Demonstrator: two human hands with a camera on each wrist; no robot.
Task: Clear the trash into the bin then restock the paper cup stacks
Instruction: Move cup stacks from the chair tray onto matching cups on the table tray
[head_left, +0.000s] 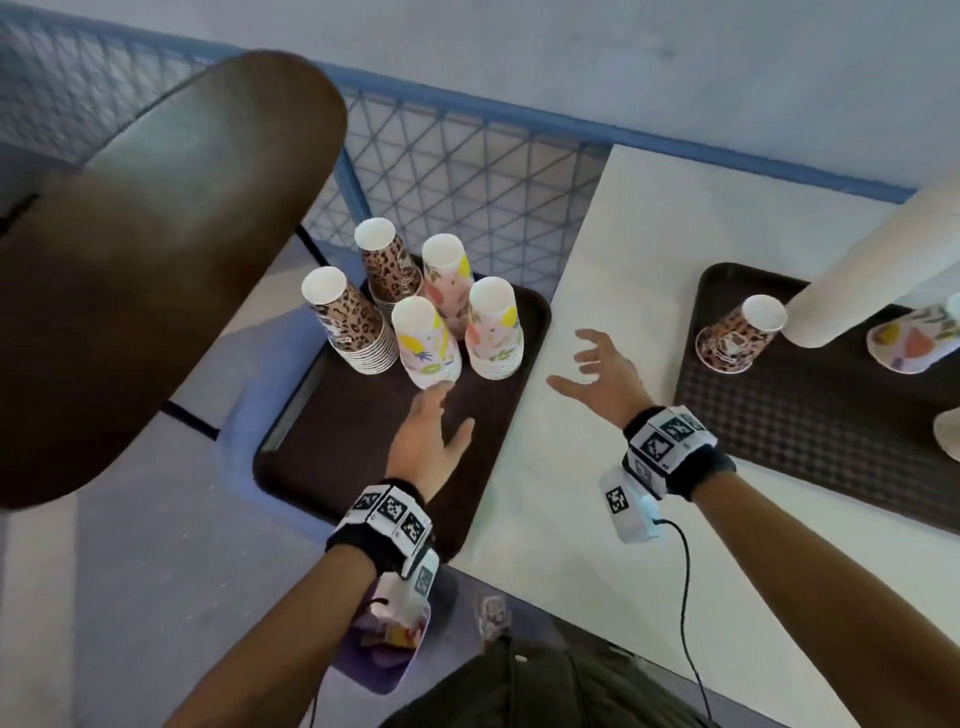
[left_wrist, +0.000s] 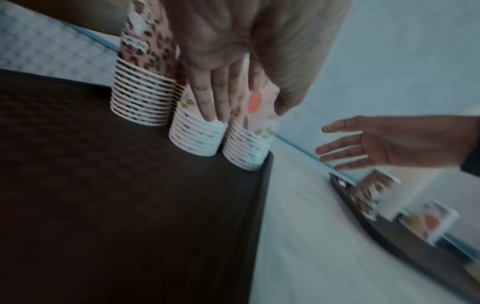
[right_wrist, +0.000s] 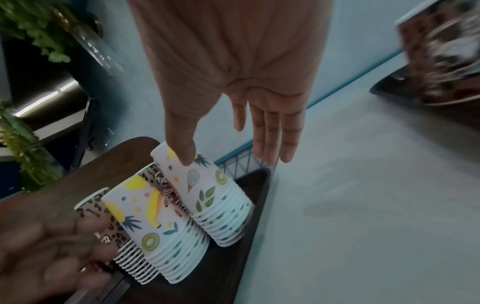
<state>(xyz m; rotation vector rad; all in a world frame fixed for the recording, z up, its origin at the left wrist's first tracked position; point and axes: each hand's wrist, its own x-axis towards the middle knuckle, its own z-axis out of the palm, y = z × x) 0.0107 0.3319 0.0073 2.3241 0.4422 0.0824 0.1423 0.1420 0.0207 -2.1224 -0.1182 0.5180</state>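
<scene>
Five upside-down paper cup stacks (head_left: 415, 306) stood clustered at the far end of a brown tray (head_left: 332, 441): two leopard-print, three fruit-patterned. Two single inverted cups (head_left: 737, 335), possibly short stacks, sat on another tray (head_left: 810, 415).

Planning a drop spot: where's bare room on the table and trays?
Free: the white table strip between the left tray and the right tray; also the left tray's near half, under the left hand. Crowded: the left tray's far end, packed with cup stacks.
</scene>
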